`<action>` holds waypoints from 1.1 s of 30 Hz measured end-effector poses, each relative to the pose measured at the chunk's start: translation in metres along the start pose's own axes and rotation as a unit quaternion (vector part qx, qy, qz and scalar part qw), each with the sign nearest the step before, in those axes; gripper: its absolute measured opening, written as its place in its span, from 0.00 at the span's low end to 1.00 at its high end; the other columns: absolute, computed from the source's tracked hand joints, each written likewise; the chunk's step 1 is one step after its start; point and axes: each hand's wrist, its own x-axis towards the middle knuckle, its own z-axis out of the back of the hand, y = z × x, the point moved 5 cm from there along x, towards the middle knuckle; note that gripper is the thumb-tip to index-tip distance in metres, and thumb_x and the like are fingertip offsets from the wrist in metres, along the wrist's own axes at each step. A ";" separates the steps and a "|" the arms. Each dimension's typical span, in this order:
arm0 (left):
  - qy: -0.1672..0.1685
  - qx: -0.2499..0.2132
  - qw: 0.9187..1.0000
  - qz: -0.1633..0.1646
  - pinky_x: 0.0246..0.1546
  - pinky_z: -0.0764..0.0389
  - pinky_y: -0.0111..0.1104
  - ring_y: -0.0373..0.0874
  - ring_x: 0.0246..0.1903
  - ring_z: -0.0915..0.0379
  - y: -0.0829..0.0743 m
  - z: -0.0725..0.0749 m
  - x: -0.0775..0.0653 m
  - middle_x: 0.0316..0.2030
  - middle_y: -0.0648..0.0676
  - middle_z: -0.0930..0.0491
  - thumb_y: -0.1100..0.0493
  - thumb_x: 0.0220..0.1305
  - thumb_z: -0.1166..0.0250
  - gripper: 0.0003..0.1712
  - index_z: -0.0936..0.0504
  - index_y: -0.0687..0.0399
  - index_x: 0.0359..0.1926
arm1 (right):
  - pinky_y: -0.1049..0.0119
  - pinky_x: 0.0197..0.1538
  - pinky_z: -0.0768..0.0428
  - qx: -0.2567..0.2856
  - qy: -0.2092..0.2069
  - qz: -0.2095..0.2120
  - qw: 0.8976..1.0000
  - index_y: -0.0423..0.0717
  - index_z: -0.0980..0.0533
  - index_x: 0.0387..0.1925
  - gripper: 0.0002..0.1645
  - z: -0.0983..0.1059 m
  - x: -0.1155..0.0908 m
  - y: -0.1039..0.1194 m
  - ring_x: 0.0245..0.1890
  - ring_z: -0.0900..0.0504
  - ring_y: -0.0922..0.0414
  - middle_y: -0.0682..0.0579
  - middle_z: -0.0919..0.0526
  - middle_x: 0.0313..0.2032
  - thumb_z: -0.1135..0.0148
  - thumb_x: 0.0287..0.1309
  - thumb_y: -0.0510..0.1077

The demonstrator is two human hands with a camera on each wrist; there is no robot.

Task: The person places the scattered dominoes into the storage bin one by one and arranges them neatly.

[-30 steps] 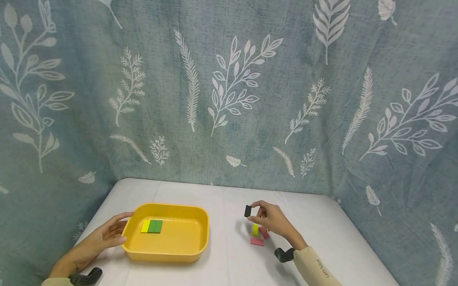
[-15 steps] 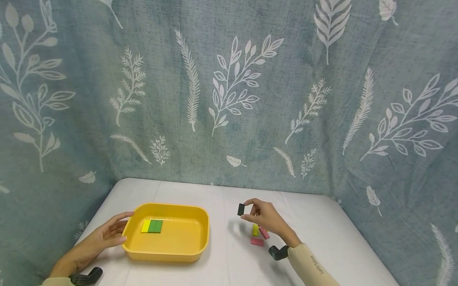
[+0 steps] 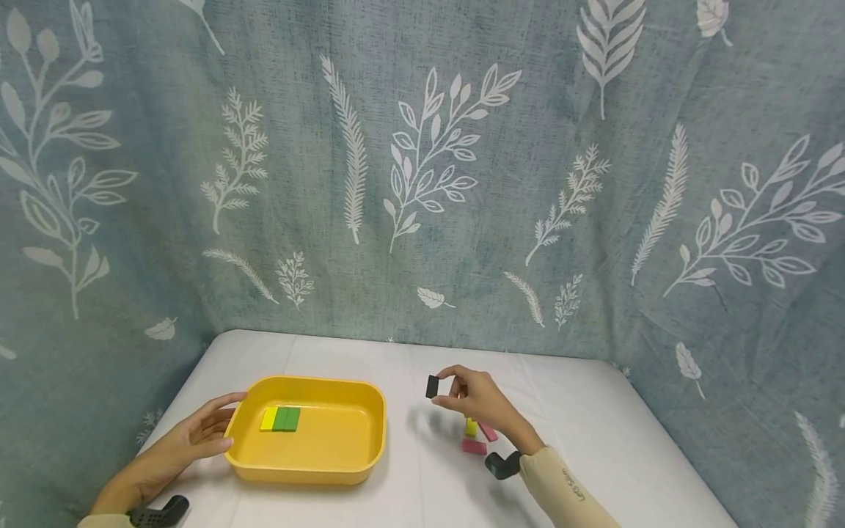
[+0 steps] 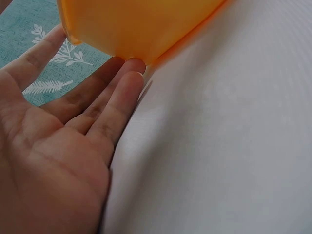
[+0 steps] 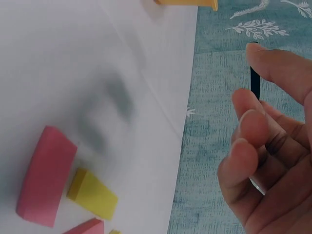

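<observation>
Between thumb and fingertips, my right hand [image 3: 485, 402] pinches a small black block [image 3: 432, 386] above the white table. In the right wrist view the black block [image 5: 255, 80] appears as a thin dark edge, partly covered by the fingers. My left hand [image 3: 181, 444] touches the left end of a yellow tray [image 3: 304, 473], its fingers extended and relaxed. Fingertips meet the wall of the tray [image 4: 136, 29] in the left wrist view. Inside the tray, toward its back left, a yellow block [image 3: 268, 419] and two green blocks [image 3: 287, 419] lie side by side.
Below my right hand, a pink block [image 3: 474, 446], a yellow block [image 3: 471, 427] and another pink block [image 3: 488, 432] lie on the white table [image 3: 594, 425]. A yellow corner [image 5: 115, 232] shows beside them. A patterned curtain [image 3: 409, 183] stands behind the table.
My right hand has moved left with the black block, from over the loose blocks toward the tray. My left hand and the tray have stayed in place.
</observation>
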 end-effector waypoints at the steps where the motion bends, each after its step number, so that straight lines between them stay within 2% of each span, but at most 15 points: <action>1: -0.001 0.001 1.000 0.002 0.63 0.27 0.55 0.66 0.70 0.41 0.000 0.000 0.000 0.73 0.71 0.42 0.54 0.74 0.37 0.43 0.49 0.49 0.81 | 0.69 0.24 0.25 0.001 0.001 -0.001 1.000 0.48 0.21 0.56 0.27 -0.001 0.000 0.001 0.19 0.27 0.64 0.59 0.19 0.25 0.25 0.60 0.55; 5: -0.010 0.008 1.000 0.008 0.64 0.28 0.56 0.66 0.70 0.41 0.000 0.000 0.000 0.74 0.70 0.42 0.52 0.73 0.36 0.44 0.49 0.49 0.81 | 0.67 0.22 0.23 -0.001 0.004 -0.003 1.000 0.50 0.21 0.56 0.28 -0.004 0.003 0.005 0.17 0.27 0.63 0.59 0.19 0.24 0.24 0.59 0.56; 15: -0.006 0.009 1.000 0.004 0.65 0.29 0.56 0.66 0.70 0.40 0.000 -0.001 -0.001 0.73 0.70 0.42 0.53 0.74 0.37 0.44 0.49 0.50 0.81 | 0.67 0.23 0.22 0.002 0.015 0.006 1.000 0.52 0.22 0.57 0.29 -0.012 0.010 0.015 0.17 0.26 0.62 0.60 0.19 0.24 0.25 0.59 0.57; 26: 0.000 0.005 1.000 -0.004 0.64 0.27 0.54 0.64 0.69 0.39 -0.001 -0.001 -0.001 0.73 0.71 0.42 0.54 0.74 0.38 0.43 0.50 0.51 0.81 | 0.69 0.23 0.24 0.007 0.032 0.020 0.999 0.52 0.21 0.57 0.28 -0.023 0.017 0.029 0.17 0.26 0.63 0.59 0.18 0.24 0.25 0.59 0.57; 33: -0.005 0.000 1.000 0.004 0.64 0.28 0.57 0.66 0.70 0.41 0.000 -0.001 0.000 0.74 0.71 0.43 0.53 0.74 0.37 0.44 0.50 0.50 0.81 | 0.71 0.24 0.26 -0.001 0.039 0.024 0.999 0.52 0.21 0.57 0.28 -0.032 0.022 0.038 0.18 0.27 0.63 0.60 0.19 0.24 0.25 0.59 0.57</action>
